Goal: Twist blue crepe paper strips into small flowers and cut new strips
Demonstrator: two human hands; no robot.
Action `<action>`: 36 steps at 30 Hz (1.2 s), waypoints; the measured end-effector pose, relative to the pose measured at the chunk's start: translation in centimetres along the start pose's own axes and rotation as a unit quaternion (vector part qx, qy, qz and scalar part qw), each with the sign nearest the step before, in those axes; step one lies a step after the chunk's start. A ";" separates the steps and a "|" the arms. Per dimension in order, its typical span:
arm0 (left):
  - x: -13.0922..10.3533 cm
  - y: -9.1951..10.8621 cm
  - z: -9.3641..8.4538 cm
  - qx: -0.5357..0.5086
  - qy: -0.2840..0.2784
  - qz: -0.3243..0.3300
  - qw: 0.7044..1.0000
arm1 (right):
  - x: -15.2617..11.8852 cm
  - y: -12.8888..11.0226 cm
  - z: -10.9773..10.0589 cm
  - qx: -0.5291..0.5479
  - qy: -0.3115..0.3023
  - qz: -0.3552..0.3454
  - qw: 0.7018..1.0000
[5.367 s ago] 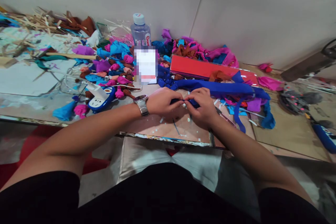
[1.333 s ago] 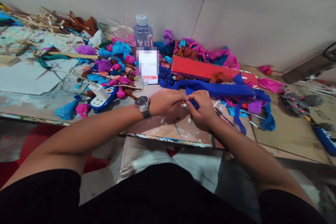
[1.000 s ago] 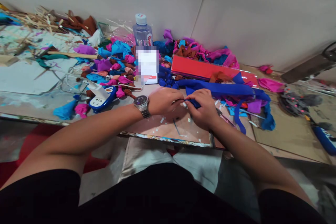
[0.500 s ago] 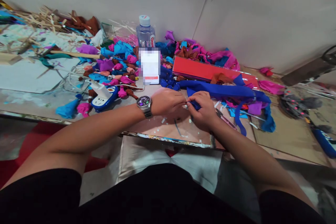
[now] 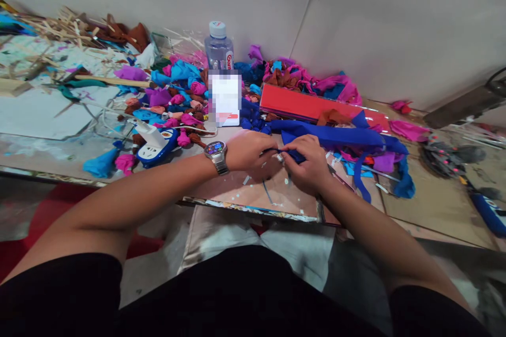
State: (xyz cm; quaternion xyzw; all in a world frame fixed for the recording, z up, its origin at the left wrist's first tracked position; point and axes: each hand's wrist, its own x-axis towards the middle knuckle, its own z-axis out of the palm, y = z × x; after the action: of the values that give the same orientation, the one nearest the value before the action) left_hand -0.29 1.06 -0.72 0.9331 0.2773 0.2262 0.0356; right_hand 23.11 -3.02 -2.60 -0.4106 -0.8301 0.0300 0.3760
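A small dark blue piece of crepe paper (image 5: pixel 294 156) is gathered between my two hands above the near table edge. My right hand (image 5: pixel 307 164) is closed around it, thumb and fingers pinching. From the left, my left hand (image 5: pixel 251 152) pinches its twisted end; the fingertips are partly hidden. A tiny white strip (image 5: pixel 279 158) shows at the pinch. Just behind my right hand lies a long blue crepe strip (image 5: pixel 332 134). Dark blue knotted pieces (image 5: pixel 253 116) are heaped behind my left hand. Scissors, partly covered, lie beside my right wrist.
A phone with a blurred screen (image 5: pixel 226 97) leans on a water bottle (image 5: pixel 219 50). Left of my hands is a blue power strip (image 5: pixel 158 150) with a white charger. Behind sit a red packet (image 5: pixel 316 108) and many coloured paper pieces. Cardboard (image 5: pixel 430 210) lies right.
My hands have parted slightly at the pinch, so the twisted blue end and a white strip now show between them. My left wrist has turned a little.
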 end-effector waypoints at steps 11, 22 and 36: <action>0.0 -0.1 -0.2 -0.046 -0.009 -0.038 0.998 | -0.1 0.2 0.1 0.006 0.036 0.012 0.999; 0.1 -0.3 0.1 0.021 -0.020 -0.008 1.000 | -0.1 0.3 0.2 0.000 0.024 0.022 0.999; 0.6 0.2 -0.8 0.040 -0.140 -0.134 0.980 | 0.3 -0.4 -0.8 -0.031 0.000 -0.011 0.999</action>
State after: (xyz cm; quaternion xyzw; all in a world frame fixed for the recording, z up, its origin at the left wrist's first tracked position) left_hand -0.08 1.21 0.30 0.9107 0.4008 0.0747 0.0664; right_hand 23.21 -3.26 -1.69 -0.4129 -0.8351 -0.0003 0.3635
